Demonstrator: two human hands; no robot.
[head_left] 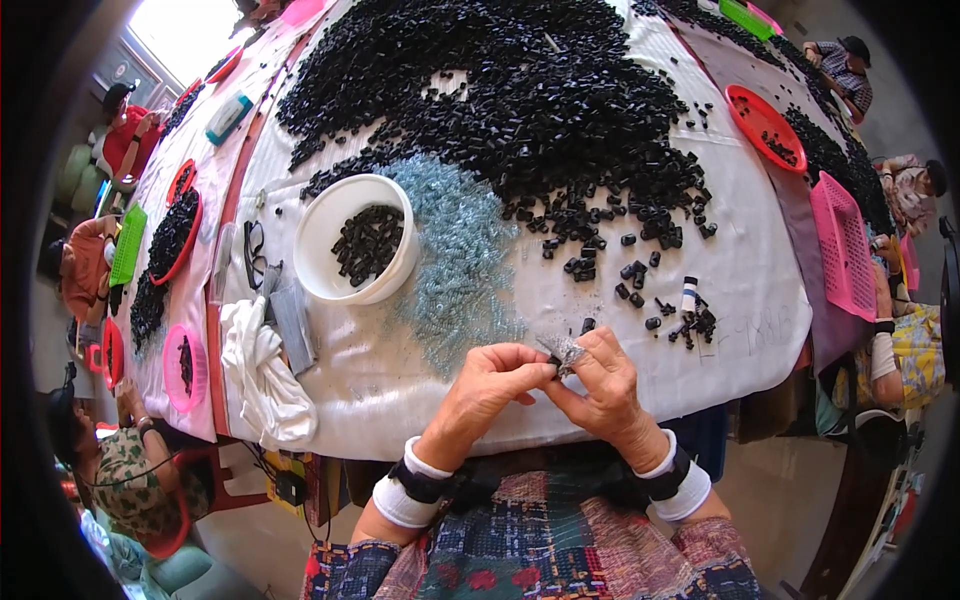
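Right between both sets of fingertips: a small springy metal piece (566, 350), pinched from the left by the left hand (492, 383) and from the right by the right hand (606, 385), both closed tight on it, with a small black part (588, 325) just above. Held over the near edge of the white-covered table (760, 290). Just beyond, a patch of pale blue springs (455, 260); left of that, a white bowl (322, 232) holding black pieces. Farther back, a big heap of black parts (530, 90). Off to the left, a crumpled white cloth (262, 375).
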